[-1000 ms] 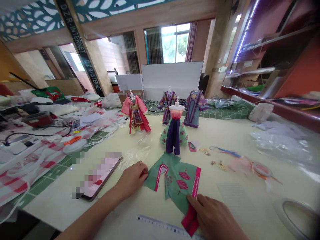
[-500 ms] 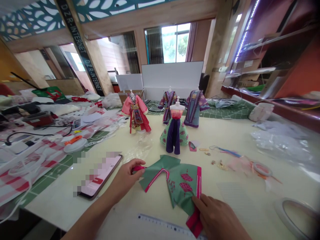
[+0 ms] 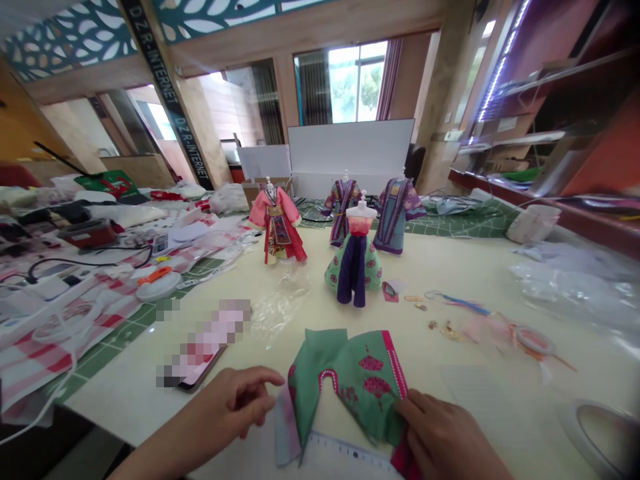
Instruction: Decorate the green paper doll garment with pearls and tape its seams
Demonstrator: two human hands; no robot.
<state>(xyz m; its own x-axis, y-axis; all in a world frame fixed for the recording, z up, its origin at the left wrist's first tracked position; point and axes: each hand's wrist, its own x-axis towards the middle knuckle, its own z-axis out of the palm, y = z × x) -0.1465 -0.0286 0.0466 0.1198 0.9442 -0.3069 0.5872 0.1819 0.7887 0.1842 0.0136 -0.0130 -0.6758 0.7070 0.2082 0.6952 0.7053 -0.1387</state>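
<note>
A green doll garment (image 3: pixel 350 380) with magenta fan motifs and dotted magenta trim lies spread on the pale table. My right hand (image 3: pixel 437 430) grips its lower right edge, close to the magenta band. Just beyond the garment's left edge is my left hand (image 3: pixel 243 403), fingers apart and holding nothing. That left edge is turned over, showing a pale pinkish-grey underside (image 3: pixel 285 427). Partly covered by the garment, a clear ruler (image 3: pixel 345 452) runs along the near side.
Beyond the garment stand dressed doll forms: one in a green and purple skirt (image 3: pixel 353 267), one in a pink robe (image 3: pixel 277 227), two in purple robes (image 3: pixel 397 217). A phone (image 3: pixel 213 343) lies left. Tape (image 3: pixel 595 433), trinkets (image 3: pixel 450 331) and plastic bags (image 3: pixel 575 287) lie right.
My left hand has let go of the garment's left part and drawn back toward me. That part has swung nearer and folded over. My right hand still grips the right edge.
</note>
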